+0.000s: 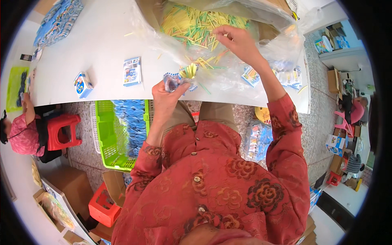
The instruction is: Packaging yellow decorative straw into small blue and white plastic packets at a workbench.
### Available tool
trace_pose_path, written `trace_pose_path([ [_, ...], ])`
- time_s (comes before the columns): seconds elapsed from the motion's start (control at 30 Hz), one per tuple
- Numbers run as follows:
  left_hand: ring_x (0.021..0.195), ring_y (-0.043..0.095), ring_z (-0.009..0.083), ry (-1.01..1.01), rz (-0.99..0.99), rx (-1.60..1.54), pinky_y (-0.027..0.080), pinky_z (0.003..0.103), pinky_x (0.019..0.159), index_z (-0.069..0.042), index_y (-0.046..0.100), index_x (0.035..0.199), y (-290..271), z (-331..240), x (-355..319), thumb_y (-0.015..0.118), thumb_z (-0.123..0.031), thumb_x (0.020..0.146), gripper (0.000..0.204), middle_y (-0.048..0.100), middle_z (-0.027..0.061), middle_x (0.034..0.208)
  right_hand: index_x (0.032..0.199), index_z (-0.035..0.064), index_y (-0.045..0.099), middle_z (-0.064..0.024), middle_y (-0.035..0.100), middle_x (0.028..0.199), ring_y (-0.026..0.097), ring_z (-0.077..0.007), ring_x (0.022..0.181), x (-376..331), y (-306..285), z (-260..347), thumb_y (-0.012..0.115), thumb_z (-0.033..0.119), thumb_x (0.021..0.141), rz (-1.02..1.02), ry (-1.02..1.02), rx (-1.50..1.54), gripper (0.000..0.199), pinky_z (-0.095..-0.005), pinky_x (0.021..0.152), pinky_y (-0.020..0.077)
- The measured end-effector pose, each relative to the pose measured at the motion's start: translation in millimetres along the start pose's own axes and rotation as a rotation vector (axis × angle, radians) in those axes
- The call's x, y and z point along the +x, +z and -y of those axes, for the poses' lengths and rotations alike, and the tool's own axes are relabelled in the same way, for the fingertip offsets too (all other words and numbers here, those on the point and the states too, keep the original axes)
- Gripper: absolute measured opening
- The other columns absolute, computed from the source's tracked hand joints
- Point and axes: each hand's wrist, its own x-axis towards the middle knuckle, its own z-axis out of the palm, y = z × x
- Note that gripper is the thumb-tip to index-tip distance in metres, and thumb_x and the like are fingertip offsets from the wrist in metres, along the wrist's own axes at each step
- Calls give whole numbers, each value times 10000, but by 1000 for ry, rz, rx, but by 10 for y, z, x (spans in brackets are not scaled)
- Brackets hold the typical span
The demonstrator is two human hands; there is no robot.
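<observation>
In my left hand (165,98) is a small blue-and-white printed packet (170,81), its mouth gaping, near the front edge of the white table. A bunch of short yellow sticks (189,72) stands up at the packet's right side. My right hand (241,44) is over the heap of short yellow and green sticks (183,24), in a box lined with clear plastic (277,43). Its fingers are curled in, thumb near the forefinger; whatever they may hold is too small to make out. Several loose sticks (210,62) lie between my hands.
Blue-and-white packs (132,71) and a small box (83,84) stand left on the white table (102,49). More packs (250,76) lie right, under plastic. A green crate (107,134) holds blue packets below the table's edge. People sit at far left and right.
</observation>
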Motion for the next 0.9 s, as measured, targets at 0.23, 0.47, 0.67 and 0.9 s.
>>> trace_pose_path([
  [0.23,737,584,75,-43,11,8,469,218,695,22,648,939,-62,44,3,712,-8,732,218,657,30,853,900,55,621,-134,616,876,592,-339,829,-100,148,-994,541,55,746,-66,83,-506,174,-412,718,475],
  [0.47,734,579,70,-48,18,46,467,216,690,19,652,929,-32,49,-17,713,-16,736,205,655,22,840,973,75,598,-113,578,958,596,-313,867,45,307,-1027,548,32,721,-37,-104,-547,261,-413,737,482],
  [0.67,691,546,39,-22,14,19,450,197,635,-13,667,856,-33,43,-26,734,-45,734,143,647,-10,781,900,29,574,-101,544,1034,586,-289,903,223,449,-937,503,-8,737,169,-263,-751,181,-386,744,490],
  [0.9,695,546,37,-21,4,47,448,197,637,-6,666,864,-50,3,-2,719,-35,737,140,647,-9,774,891,-13,586,-131,564,965,602,-269,903,278,543,-944,552,-33,690,253,-387,-929,205,-367,729,504],
])
